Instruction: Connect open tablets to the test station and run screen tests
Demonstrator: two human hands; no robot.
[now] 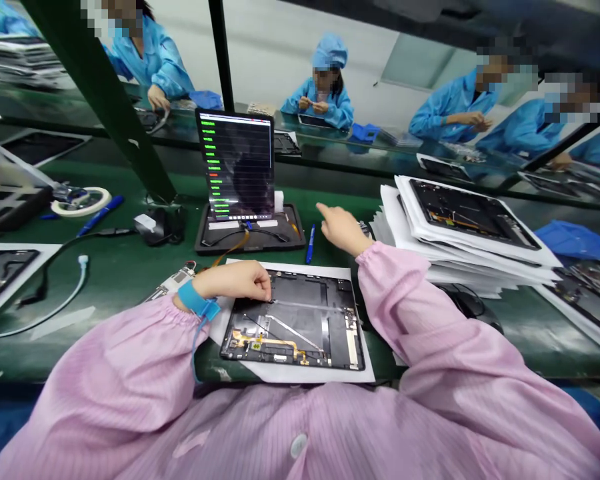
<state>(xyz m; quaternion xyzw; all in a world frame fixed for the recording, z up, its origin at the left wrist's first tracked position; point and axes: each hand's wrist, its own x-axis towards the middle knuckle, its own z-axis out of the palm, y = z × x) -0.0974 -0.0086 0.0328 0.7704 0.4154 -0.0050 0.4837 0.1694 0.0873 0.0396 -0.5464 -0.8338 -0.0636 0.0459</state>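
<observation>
An opened tablet [293, 320] lies face down on a white sheet [330, 373], showing its black inner back with gold flex cables and thin silver strips. My left hand [230, 280] rests on the tablet's upper left corner, its fingertips at a thin silver strip. A blue wrist strap [197, 300] circles that wrist. My right hand [343, 230] hovers above the green bench with the index finger stretched out, holding nothing, close to a blue pen [310, 243]. Behind them, a lit tablet [237, 163] stands in a black tray [250, 230], joined by an orange flex cable.
A tall stack of white sheets with tablets [460, 227] stands to my right, above a black mouse [467, 303]. A tape roll [80, 202] and a white cable [55, 307] lie to the left. Co-workers in blue sit across the bench, beyond a green post [105, 100].
</observation>
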